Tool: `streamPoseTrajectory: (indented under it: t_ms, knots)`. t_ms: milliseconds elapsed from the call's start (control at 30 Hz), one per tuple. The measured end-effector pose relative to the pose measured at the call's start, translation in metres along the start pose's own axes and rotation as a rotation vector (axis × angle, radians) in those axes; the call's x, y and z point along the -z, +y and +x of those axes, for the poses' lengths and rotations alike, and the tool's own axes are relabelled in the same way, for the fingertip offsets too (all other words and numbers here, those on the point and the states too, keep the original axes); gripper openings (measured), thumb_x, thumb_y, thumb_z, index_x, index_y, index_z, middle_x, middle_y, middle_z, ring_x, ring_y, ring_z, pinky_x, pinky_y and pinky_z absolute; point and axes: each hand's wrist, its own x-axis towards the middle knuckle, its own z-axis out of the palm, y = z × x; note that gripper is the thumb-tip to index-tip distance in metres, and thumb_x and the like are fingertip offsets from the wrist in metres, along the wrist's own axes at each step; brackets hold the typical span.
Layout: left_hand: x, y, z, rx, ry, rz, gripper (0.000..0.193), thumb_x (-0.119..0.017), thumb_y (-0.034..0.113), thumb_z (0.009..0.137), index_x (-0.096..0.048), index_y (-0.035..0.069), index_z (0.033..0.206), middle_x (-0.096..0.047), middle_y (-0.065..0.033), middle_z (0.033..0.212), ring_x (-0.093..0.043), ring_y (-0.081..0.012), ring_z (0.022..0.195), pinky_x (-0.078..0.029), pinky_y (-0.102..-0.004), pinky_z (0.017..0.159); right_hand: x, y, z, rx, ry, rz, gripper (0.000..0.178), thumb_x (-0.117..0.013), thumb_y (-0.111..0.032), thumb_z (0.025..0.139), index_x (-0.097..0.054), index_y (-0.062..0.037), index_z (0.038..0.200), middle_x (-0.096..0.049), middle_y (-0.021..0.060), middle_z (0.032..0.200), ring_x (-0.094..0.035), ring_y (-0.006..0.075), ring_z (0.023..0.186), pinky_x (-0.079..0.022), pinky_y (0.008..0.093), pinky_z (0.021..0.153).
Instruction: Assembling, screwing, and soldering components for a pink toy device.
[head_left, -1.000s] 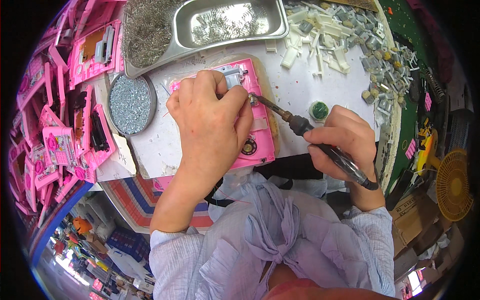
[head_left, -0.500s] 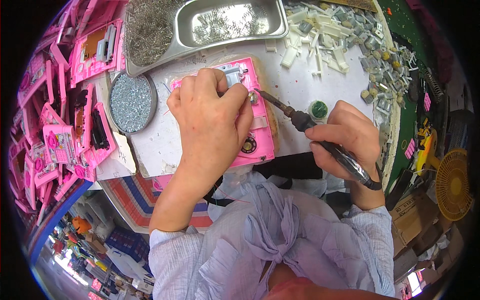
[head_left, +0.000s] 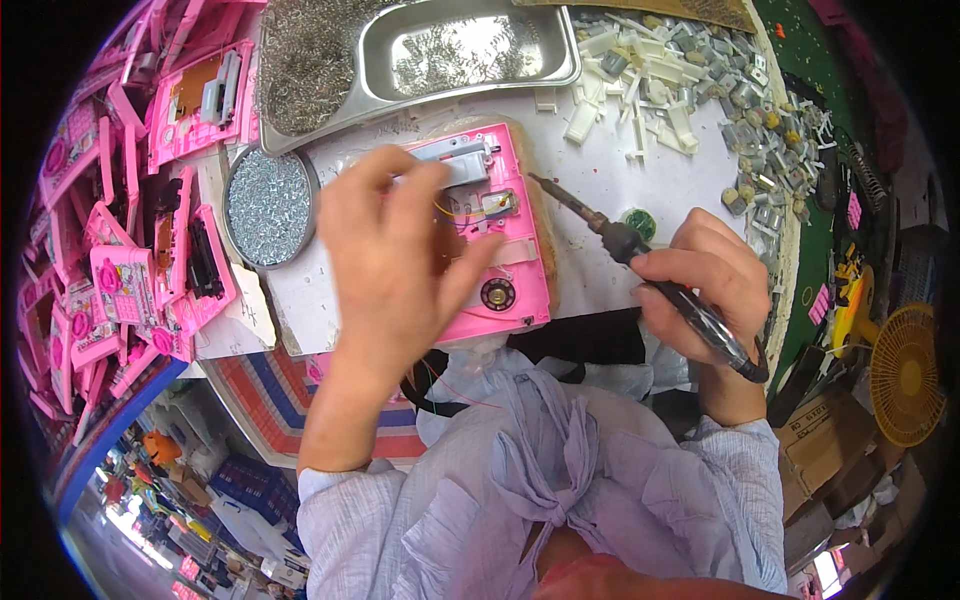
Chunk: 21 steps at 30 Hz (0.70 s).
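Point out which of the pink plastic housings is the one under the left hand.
It is the pink housing lying open-side up at the middle of the white worktop, partly covered by the left hand. The other pink housings lie heaped at the far left.

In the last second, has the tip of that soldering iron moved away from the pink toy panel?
Yes. The soldering iron tip was on the pink toy panel beside the left hand; now it hangs off the panel's right edge, over the white tabletop, held by the right hand.

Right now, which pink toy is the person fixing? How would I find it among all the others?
Find the big shiny metal tray at the top of the white table. Just below it lies one pink toy shell under the left hand. Unlike the heaped pink shells at the left, it lies alone, opened, wires showing.
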Motion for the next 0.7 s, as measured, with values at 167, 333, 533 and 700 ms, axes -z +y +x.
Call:
streamPoseTrajectory:
  t_ms: [167,333,533,700]
  knots:
    - [0.029,-0.025,-0.026,0.244,-0.257,0.209,0.049,-0.081,0.016,0.084,-0.061,0.007,0.128,-0.065,-0.0122,0.111,-0.068,-0.0290,0.087,-0.054,-0.0410,0.074,0.002,0.001,0.002,-0.003,0.004,-0.001,0.032,-0.076,0.004,0.066,-0.071,-0.0001,0.098,-0.050,0.0051,0.063,-0.047,0.0211,0.055,-0.035,0.0334,0.050]
    - [0.042,-0.033,-0.023,0.049,-0.286,0.268,0.015,-0.078,0.005,0.085,-0.071,0.006,0.098,-0.068,-0.0102,0.090,-0.069,-0.0234,0.073,-0.053,-0.0327,0.062,-0.008,-0.003,0.008,0.021,0.027,0.054,0.031,-0.077,0.001,0.072,-0.071,0.0010,0.102,-0.052,0.0057,0.065,-0.047,0.0198,0.056,-0.035,0.0328,0.051]
    - [0.011,-0.029,-0.022,0.256,0.052,-0.551,0.011,-0.068,-0.008,0.089,-0.066,-0.003,0.098,-0.072,-0.0146,0.103,-0.069,-0.0118,0.079,-0.055,-0.0225,0.065,-0.035,-0.024,0.005,-0.389,0.207,0.372,0.031,-0.075,-0.001,0.086,-0.069,0.0031,0.116,-0.068,0.0074,0.086,-0.061,0.0129,0.075,-0.049,0.0273,0.068]
    - [-0.006,-0.015,-0.020,0.598,0.072,-1.170,0.007,-0.066,-0.004,0.095,-0.063,-0.005,0.102,-0.073,-0.0145,0.096,-0.070,-0.0131,0.079,-0.058,-0.0231,0.073,-0.072,-0.021,0.036,-0.353,0.101,0.364,0.047,-0.075,0.001,0.085,-0.064,-0.0059,0.130,-0.069,0.0080,0.104,-0.068,0.0158,0.091,-0.054,0.0284,0.080]
